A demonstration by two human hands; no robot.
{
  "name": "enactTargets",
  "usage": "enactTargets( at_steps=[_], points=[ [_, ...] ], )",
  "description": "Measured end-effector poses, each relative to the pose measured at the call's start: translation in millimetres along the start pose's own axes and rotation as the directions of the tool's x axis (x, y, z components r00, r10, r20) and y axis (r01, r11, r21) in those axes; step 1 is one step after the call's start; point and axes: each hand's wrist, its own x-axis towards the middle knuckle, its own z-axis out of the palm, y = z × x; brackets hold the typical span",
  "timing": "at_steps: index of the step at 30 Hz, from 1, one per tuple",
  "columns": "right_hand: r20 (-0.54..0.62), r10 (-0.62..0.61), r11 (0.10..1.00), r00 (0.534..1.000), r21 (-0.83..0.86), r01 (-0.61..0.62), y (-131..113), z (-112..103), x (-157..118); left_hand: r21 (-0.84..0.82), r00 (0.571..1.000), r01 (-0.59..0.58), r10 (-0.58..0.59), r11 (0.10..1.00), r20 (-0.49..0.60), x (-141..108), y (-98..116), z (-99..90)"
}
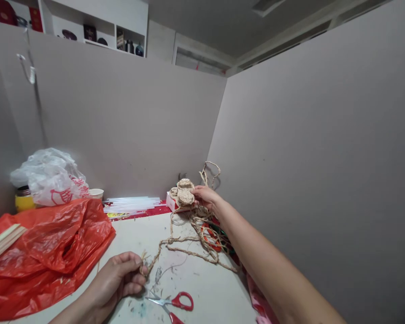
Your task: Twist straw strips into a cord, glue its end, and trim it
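Head view: your left hand [123, 279] is curled, thumb and fingers pinching the frayed end of a braided cord [157, 255] low over the desk [205, 288]. Your right hand [205, 198] reaches to the far side and grips the right edge of a woven piece [185, 193] between thumb and fingers. The piece is right by the small white-and-red box [171, 202]; can't tell if the box takes any of its weight.

Step in hand, my read: you're handling the woven piece and the cord end together, hands well apart. Any move from here calls for a light pinch on both and slack in the cord, since it runs into the loose tangle [205, 234] under your right hand and could snag.

Materials: cord is tan, dry-looking plant fiber, twisted rough, stray strands at the end. Woven piece is the same tan, rounded lobes with a narrower waist, tight ridged rows. Looks springy, probably holds shape. Scissors [162, 302] lie near your left hand, metal blades parted, red handles; mind the blades. Left side: thin, crinkled, glossy orange-red bag [67, 243] with straight pale strips [5, 243] on it. Translucent, slim, straight sticks [131, 204] lie along the back.
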Motion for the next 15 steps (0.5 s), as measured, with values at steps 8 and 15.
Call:
enactTargets(
  at_steps=[8,15],
  points=[
    [0.028,-0.108,0.994,0.994,-0.003,0.108,-6,2,-9,0.009,1.000,-0.003,0.003,1.000,0.007,-1,-1,-1.4],
    [0.034,-0.259,0.964,0.965,0.067,0.256,-12,4,-21,0.002,1.000,-0.007,0.007,1.000,0.022,0,-2,-1.8]
  ],
)
